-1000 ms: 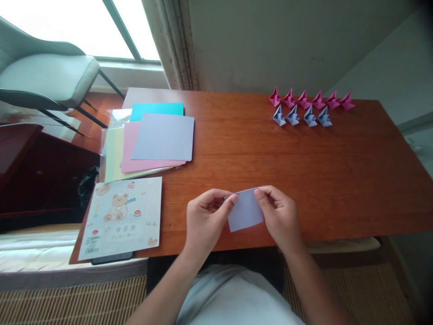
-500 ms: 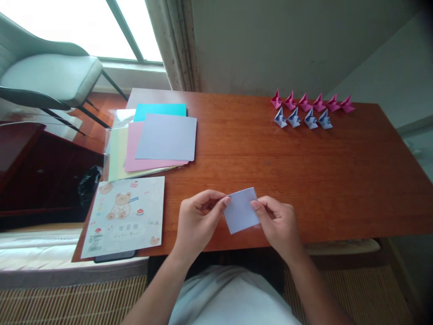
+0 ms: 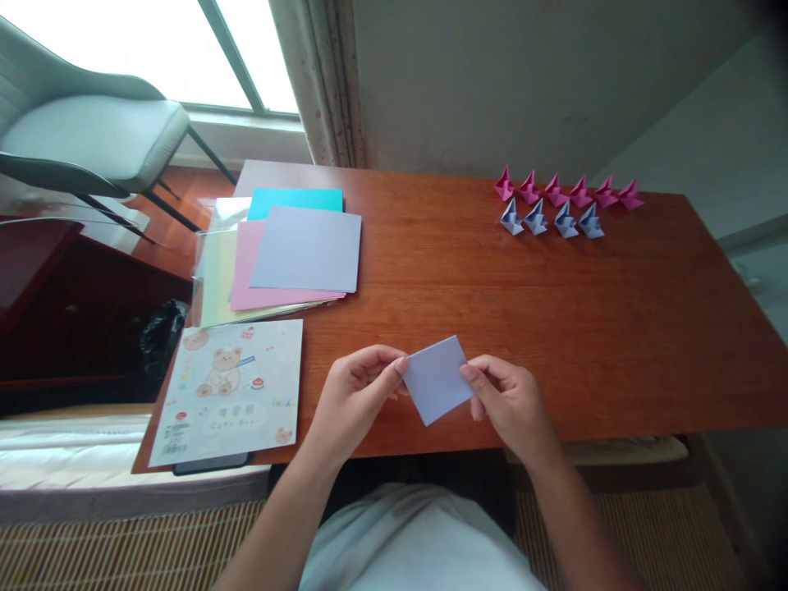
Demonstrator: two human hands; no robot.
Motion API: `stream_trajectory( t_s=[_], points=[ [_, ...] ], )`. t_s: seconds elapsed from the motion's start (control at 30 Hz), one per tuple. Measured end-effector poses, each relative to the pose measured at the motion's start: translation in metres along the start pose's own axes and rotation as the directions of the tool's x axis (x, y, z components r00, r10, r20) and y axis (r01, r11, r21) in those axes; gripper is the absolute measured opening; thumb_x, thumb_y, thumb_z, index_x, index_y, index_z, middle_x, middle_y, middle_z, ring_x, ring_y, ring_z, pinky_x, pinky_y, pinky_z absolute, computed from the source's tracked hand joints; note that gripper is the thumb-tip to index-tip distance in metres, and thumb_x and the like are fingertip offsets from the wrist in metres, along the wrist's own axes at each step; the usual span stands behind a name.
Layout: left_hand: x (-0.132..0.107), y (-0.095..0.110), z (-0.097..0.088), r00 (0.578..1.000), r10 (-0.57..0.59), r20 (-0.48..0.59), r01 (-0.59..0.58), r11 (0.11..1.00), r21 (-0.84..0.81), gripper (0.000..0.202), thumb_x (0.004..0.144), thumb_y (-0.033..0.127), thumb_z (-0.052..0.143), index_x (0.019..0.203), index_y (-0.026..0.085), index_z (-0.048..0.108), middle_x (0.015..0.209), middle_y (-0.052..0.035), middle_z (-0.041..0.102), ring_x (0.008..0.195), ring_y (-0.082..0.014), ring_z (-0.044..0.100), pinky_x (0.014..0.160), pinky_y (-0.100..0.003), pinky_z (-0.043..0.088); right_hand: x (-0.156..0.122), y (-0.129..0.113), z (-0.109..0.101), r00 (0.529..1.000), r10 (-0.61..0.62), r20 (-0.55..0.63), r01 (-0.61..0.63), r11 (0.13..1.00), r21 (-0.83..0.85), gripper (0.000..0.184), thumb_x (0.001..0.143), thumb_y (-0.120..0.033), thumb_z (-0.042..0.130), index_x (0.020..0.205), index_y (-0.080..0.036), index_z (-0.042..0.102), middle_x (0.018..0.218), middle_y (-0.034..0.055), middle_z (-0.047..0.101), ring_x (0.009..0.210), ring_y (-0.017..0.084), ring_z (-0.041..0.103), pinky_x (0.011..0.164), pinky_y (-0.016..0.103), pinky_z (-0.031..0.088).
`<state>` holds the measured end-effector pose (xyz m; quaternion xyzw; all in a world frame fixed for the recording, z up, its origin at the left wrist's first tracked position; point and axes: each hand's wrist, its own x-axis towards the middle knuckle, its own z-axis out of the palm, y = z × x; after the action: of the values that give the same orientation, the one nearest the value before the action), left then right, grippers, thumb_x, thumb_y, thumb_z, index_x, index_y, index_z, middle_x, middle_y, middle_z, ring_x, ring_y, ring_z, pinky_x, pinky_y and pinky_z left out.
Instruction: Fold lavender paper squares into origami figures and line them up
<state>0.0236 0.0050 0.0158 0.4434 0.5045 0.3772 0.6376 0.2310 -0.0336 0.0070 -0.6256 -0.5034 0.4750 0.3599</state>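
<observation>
We see daylight coming through the window [image 3: 141,41], its panes burnt out to white. Glare pales the far left corner of the table [image 3: 431,275], while the wall [image 3: 480,90] looks dim. The paper square [image 3: 436,382] is evenly lit and fairly crisp; toward the right edge, we notice stretching, softness and a darkened upper corner.

On the table [image 3: 616,328], stacked sheets [image 3: 308,250] are laid at left behind a cover sheet [image 3: 231,402], and paper figures [image 3: 580,194] are ranged at back right — beyond the held paper square [image 3: 437,382].
</observation>
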Motion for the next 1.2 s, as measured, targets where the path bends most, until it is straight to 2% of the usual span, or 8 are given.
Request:
stream_trajectory(
  t_s=[0.13,0.27,0.4,0.5,0.63,0.87,1.03,1.2],
  points=[
    [0.000,0.002,-0.002,0.999,-0.021,0.045,0.022,1.000,-0.013,0.022,0.086,0.037,0.075,0.080,0.016,0.076,0.070,-0.0049,0.074,0.062,-0.0137,0.067,0.059,-0.020,0.054,0.001,0.004,-0.001,1.000,-0.003,-0.029,0.003,1.000,0.002,0.039,0.096,-0.051,0.057,0.075,-0.020,0.067,0.047,-0.0041,0.056,0.044,0.012,0.054,0.048,0.023,0.041],
    [-0.002,0.001,0.000,0.999,0.030,-0.043,-0.029,0.999,0.013,0.024,0.083,0.038,0.077,0.076,0.016,0.074,0.068,-0.0045,0.073,0.060,-0.0142,0.066,0.057,-0.022,0.054,0.000,0.006,0.001,0.987,-0.079,-0.140,0.054,0.983,-0.174,0.033,0.097,-0.048,0.056,0.089,-0.020,0.072,0.050,-0.0041,0.056,0.047,0.013,0.056,0.050,0.024,0.043],
    [-0.004,-0.004,0.002,0.984,0.121,-0.133,-0.105,0.987,0.124,0.025,0.084,0.038,0.076,0.073,0.016,0.071,0.067,-0.0036,0.072,0.060,-0.0140,0.065,0.056,-0.022,0.053,-0.006,0.001,0.004,0.889,-0.260,-0.377,0.114,0.923,-0.368,0.022,0.095,-0.041,0.061,0.102,-0.022,0.072,0.073,0.0021,0.070,0.065,0.017,0.066,0.066,0.029,0.054],
    [-0.006,-0.007,0.005,0.970,0.198,-0.141,-0.168,0.966,0.197,0.023,0.084,0.037,0.075,0.073,0.017,0.071,0.067,-0.0032,0.073,0.060,-0.0146,0.065,0.057,-0.023,0.053,-0.013,-0.008,0.011,0.893,-0.348,-0.287,0.233,0.901,-0.367,0.029,0.095,-0.037,0.062,0.122,-0.025,0.065,0.107,0.0079,0.074,0.095,0.023,0.071,0.085,0.036,0.058],
    [-0.008,-0.006,0.012,0.964,0.253,-0.084,-0.227,0.944,0.237,0.020,0.084,0.034,0.076,0.073,0.018,0.072,0.066,-0.0015,0.073,0.058,-0.0130,0.064,0.055,-0.022,0.050,-0.019,-0.016,0.024,0.946,-0.323,-0.041,0.299,0.912,-0.281,0.070,0.089,-0.044,0.070,0.150,-0.027,0.039,0.146,0.0123,0.057,0.127,0.028,0.060,0.105,0.043,0.053],
    [-0.008,-0.005,0.012,0.962,0.273,-0.006,-0.265,0.939,0.217,0.017,0.083,0.031,0.078,0.073,0.019,0.072,0.067,0.0002,0.073,0.058,-0.0119,0.065,0.056,-0.020,0.050,-0.019,-0.013,0.025,0.982,-0.187,-0.038,0.182,0.978,-0.099,0.055,0.096,-0.034,0.061,0.147,-0.027,0.041,0.141,0.0110,0.062,0.125,0.025,0.063,0.106,0.042,0.052],
    [-0.007,-0.006,0.007,0.965,0.261,0.004,-0.255,0.941,0.224,0.016,0.085,0.030,0.077,0.076,0.019,0.071,0.069,0.0002,0.073,0.060,-0.0124,0.066,0.058,-0.021,0.051,-0.017,-0.012,0.017,0.982,-0.168,-0.091,0.161,0.984,-0.082,0.047,0.101,-0.031,0.049,0.147,-0.026,0.043,0.133,0.0102,0.067,0.117,0.022,0.067,0.098,0.035,0.055],
    [-0.006,-0.004,0.003,0.958,0.285,0.031,-0.277,0.892,0.358,0.017,0.090,0.028,0.070,0.077,0.018,0.069,0.069,0.0004,0.071,0.061,-0.0118,0.065,0.058,-0.021,0.050,-0.007,-0.005,0.006,0.964,-0.171,-0.203,0.121,0.964,-0.235,0.027,0.098,-0.035,0.053,0.119,-0.023,0.067,0.111,0.0064,0.075,0.096,0.023,0.072,0.083,0.032,0.057]
  ],
)
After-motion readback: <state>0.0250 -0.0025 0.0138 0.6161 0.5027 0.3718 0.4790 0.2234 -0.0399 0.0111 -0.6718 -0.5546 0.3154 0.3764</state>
